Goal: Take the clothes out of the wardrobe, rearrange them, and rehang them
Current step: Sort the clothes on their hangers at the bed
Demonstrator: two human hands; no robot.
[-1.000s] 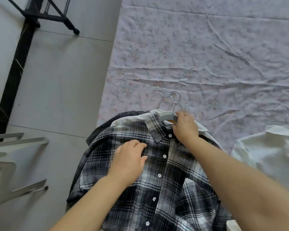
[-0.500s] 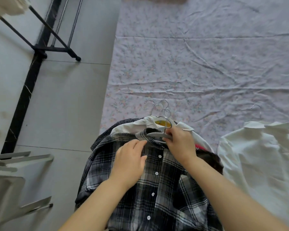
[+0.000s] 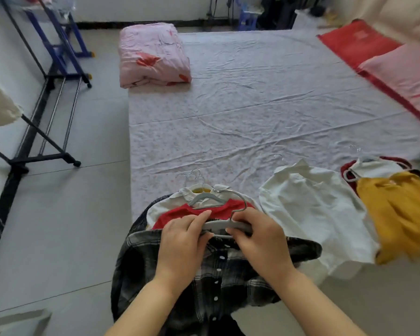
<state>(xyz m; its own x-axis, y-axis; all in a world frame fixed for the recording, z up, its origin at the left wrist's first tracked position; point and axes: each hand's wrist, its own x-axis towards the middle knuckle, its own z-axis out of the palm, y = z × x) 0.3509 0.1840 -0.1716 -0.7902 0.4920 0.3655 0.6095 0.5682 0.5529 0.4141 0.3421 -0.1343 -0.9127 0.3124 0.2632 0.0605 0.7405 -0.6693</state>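
A wrinkled floral sheet [image 3: 252, 105] covers the bed. At its near edge the plaid shirt [image 3: 141, 275] is lifted, collar at the hands, its button line running back toward the person. A white shirt [image 3: 313, 214] lies flat to the right, collar pointing away, with a yellow garment [image 3: 398, 214] beside it. A red garment [image 3: 180, 214] tops the pile under the plaid shirt. The left hand [image 3: 182, 241] and right hand [image 3: 260, 238] each grip the grey hanger [image 3: 218, 225], fingers curled round it. Its bar lies left to right, and its metal hook [image 3: 243, 200] arcs away from the person.
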